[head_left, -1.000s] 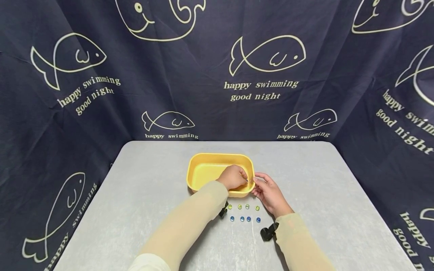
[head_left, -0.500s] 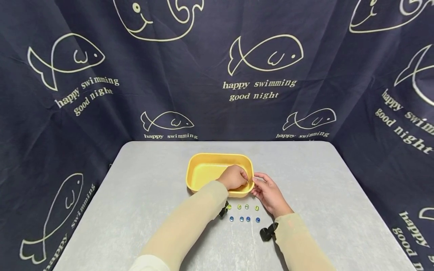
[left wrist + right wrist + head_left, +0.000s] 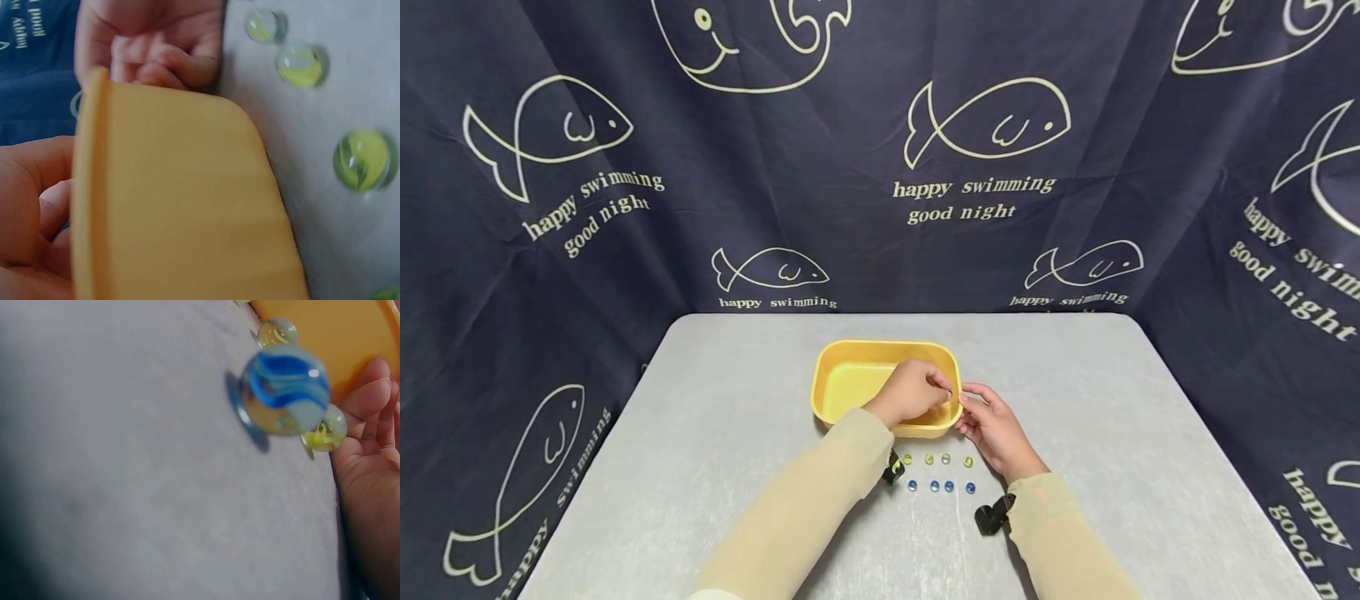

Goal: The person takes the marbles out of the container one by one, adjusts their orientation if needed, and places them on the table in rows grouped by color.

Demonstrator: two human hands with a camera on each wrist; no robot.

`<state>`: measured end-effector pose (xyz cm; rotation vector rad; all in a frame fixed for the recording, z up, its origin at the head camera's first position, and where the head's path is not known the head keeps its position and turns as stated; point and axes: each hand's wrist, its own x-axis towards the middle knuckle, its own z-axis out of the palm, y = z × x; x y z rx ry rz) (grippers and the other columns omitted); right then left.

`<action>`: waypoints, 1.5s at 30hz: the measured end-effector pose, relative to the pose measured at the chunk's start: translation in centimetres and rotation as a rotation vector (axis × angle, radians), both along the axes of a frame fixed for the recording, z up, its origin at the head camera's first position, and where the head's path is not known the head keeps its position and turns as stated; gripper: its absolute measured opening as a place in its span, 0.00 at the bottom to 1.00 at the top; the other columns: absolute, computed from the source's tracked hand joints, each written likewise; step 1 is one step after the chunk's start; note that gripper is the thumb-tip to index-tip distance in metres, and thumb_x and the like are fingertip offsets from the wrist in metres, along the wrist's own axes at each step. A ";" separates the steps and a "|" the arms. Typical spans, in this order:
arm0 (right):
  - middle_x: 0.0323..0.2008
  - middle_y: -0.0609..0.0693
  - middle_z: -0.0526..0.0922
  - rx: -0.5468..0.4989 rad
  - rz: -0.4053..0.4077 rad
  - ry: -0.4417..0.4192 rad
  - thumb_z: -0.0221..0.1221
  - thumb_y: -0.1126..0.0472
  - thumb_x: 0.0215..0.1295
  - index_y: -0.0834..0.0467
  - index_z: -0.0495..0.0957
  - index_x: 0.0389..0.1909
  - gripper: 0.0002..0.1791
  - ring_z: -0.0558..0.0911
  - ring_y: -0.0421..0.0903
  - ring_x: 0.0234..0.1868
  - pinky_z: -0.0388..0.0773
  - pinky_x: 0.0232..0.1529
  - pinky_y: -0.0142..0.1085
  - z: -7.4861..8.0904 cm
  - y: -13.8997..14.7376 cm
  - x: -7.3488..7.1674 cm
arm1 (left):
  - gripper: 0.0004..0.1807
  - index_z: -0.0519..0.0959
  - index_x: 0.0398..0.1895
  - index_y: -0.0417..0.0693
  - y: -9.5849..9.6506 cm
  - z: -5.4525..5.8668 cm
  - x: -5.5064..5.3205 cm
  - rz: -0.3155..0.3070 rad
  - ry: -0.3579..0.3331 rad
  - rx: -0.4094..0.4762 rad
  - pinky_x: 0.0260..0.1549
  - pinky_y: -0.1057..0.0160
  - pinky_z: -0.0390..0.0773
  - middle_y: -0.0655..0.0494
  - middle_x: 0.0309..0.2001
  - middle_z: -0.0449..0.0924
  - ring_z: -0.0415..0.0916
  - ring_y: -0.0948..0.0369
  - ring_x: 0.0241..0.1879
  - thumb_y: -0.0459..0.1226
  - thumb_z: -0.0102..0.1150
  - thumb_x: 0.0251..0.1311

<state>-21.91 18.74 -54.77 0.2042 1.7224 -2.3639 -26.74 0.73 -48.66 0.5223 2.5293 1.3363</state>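
Observation:
A yellow plastic box (image 3: 856, 377) stands open-topped on the grey table. Inside its right end, the left hand (image 3: 917, 390) reaches down with bent fingers, pinching a small dark marble-sized thing (image 3: 950, 395) whose kind I cannot tell. In the left wrist view, the box wall (image 3: 187, 187) partly hides that hand's fingers. The right hand (image 3: 996, 429) holds the box at its right end, its fingers against the outer wall. In front of the box lie a row of yellow-green glass marbles (image 3: 929, 459) and a nearer row of blue-swirled ones (image 3: 935, 486).
Dark blue cloth (image 3: 880, 150) printed with white fish hangs round the back and sides of the table (image 3: 737, 400). Black camera mounts (image 3: 992, 517) sit at both wrists, close to the marble rows. One blue marble (image 3: 284, 390) looms large in the right wrist view.
The left hand has risen slightly inside the box, and its forearm has drawn back a little toward the lower left. The right hand, box and marbles stay in place.

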 end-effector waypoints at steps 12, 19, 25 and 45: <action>0.33 0.52 0.83 0.024 -0.001 -0.001 0.58 0.58 0.78 0.65 0.66 0.68 0.25 0.81 0.42 0.30 0.80 0.34 0.32 0.1 0.0 0.0 | 0.03 0.88 0.40 0.51 -2.6 1.7 3.9 0.083 0.109 0.081 0.38 0.68 0.79 0.67 0.33 0.83 0.78 0.68 0.35 0.37 0.69 0.65; 0.32 0.52 0.82 0.033 -0.012 -0.008 0.58 0.59 0.78 0.64 0.66 0.68 0.25 0.81 0.42 0.30 0.81 0.34 0.32 0.1 -0.2 0.0 | 0.04 0.88 0.39 0.53 -4.8 2.1 6.0 0.127 0.145 0.139 0.37 0.65 0.81 0.67 0.33 0.83 0.79 0.67 0.34 0.35 0.70 0.63; 0.33 0.52 0.81 0.040 -0.012 -0.006 0.57 0.59 0.78 0.65 0.65 0.69 0.25 0.80 0.42 0.30 0.81 0.33 0.31 0.0 -0.2 -0.1 | 0.04 0.88 0.39 0.53 -7.3 1.6 7.7 0.178 0.185 0.197 0.35 0.63 0.82 0.66 0.35 0.84 0.80 0.64 0.33 0.34 0.71 0.63; 0.33 0.52 0.81 0.058 -0.009 -0.010 0.58 0.57 0.78 0.65 0.65 0.69 0.26 0.80 0.42 0.31 0.80 0.34 0.31 0.2 -0.2 0.0 | 0.07 0.88 0.37 0.49 -14.8 -0.9 12.0 0.370 0.142 0.270 0.29 0.65 0.80 0.61 0.31 0.84 0.80 0.60 0.30 0.29 0.71 0.59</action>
